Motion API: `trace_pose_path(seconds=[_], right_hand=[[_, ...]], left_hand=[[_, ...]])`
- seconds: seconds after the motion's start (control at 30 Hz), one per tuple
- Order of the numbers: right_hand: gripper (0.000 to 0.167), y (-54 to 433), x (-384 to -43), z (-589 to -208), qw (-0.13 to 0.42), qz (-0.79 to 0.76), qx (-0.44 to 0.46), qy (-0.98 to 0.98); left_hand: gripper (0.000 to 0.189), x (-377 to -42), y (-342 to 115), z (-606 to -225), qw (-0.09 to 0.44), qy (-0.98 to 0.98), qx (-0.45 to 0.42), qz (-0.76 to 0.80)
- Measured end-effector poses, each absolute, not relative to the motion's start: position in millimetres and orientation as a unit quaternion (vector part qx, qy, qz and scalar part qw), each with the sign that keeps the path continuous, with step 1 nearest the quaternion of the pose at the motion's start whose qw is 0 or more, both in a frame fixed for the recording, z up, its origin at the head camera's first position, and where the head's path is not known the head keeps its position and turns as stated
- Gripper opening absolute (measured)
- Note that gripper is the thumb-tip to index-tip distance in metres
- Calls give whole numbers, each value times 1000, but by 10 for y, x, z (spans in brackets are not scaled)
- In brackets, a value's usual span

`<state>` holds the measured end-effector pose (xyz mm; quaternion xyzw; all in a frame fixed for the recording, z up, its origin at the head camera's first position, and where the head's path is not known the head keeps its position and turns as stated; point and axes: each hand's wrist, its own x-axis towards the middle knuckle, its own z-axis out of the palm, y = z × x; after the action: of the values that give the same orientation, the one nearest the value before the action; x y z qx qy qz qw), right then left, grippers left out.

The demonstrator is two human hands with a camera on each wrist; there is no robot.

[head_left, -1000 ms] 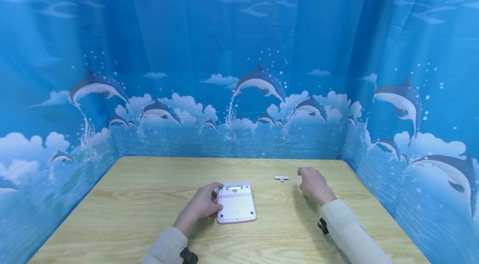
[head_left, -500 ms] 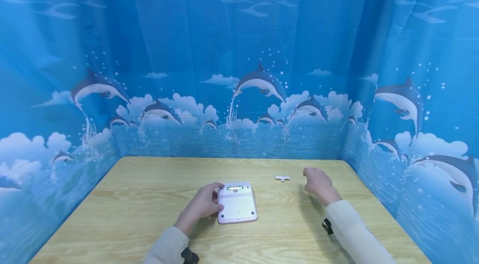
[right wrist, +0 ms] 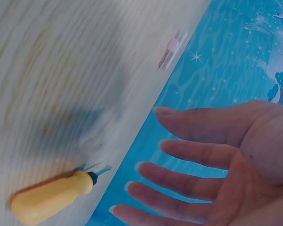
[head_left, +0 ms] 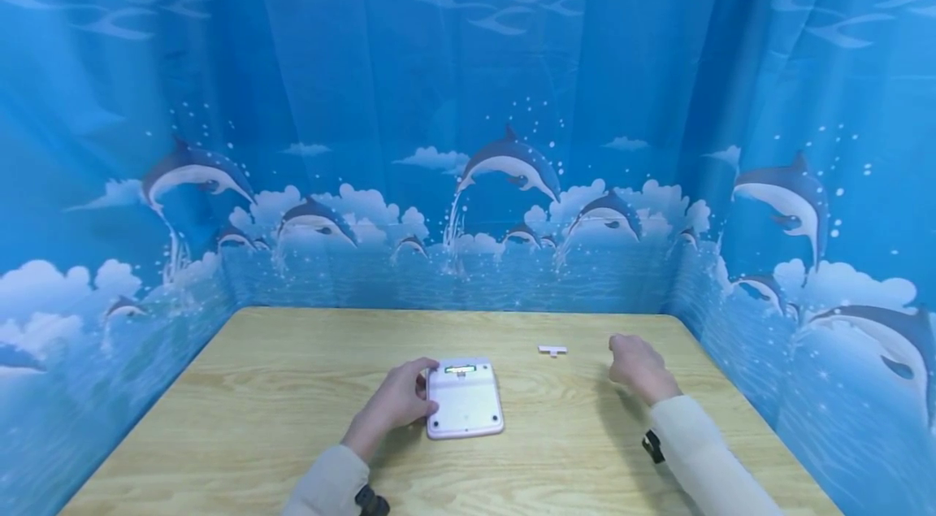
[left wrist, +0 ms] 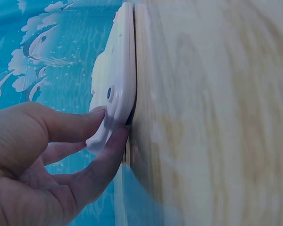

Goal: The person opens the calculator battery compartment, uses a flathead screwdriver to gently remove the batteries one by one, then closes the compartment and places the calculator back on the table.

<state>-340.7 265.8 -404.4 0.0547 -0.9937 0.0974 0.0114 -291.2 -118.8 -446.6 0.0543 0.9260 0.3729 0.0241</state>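
A pale pinkish-white calculator-like device (head_left: 468,410) lies face down on the table, its small battery compartment (head_left: 460,370) uncovered near the far edge. My left hand (head_left: 398,394) pinches its left side; in the left wrist view the thumb (left wrist: 78,126) lies on the upturned back and a finger is under the edge. To the right of the device rests its small battery cover (head_left: 552,350), a white strip with a tab. Holding nothing, my right hand (head_left: 642,368) hovers right of that cover with its fingers loosely extended. In the right wrist view, a yellow-handled screwdriver (right wrist: 54,200) lies near this hand.
The wooden table (head_left: 292,362) is bounded at the back and sides by a blue curtain (head_left: 409,93) printed with dolphins. The head view does not show the screwdriver.
My right hand has moved to the right, away from the battery cover. The left hand and the device have stayed in place.
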Motion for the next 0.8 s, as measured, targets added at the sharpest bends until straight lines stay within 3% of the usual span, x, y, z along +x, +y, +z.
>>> trace_pose_path(seconds=[0.27, 0.8], right_hand=[[12, 2826, -3393, -4065, -7, 89, 33, -995], [18, 2990, -3313, -4073, -39, 92, 11, -995]], left_hand=[[67, -2910, -1177, -4469, 22, 926, 51, 373], [68, -2920, -1193, -4486, 21, 923, 58, 379]])
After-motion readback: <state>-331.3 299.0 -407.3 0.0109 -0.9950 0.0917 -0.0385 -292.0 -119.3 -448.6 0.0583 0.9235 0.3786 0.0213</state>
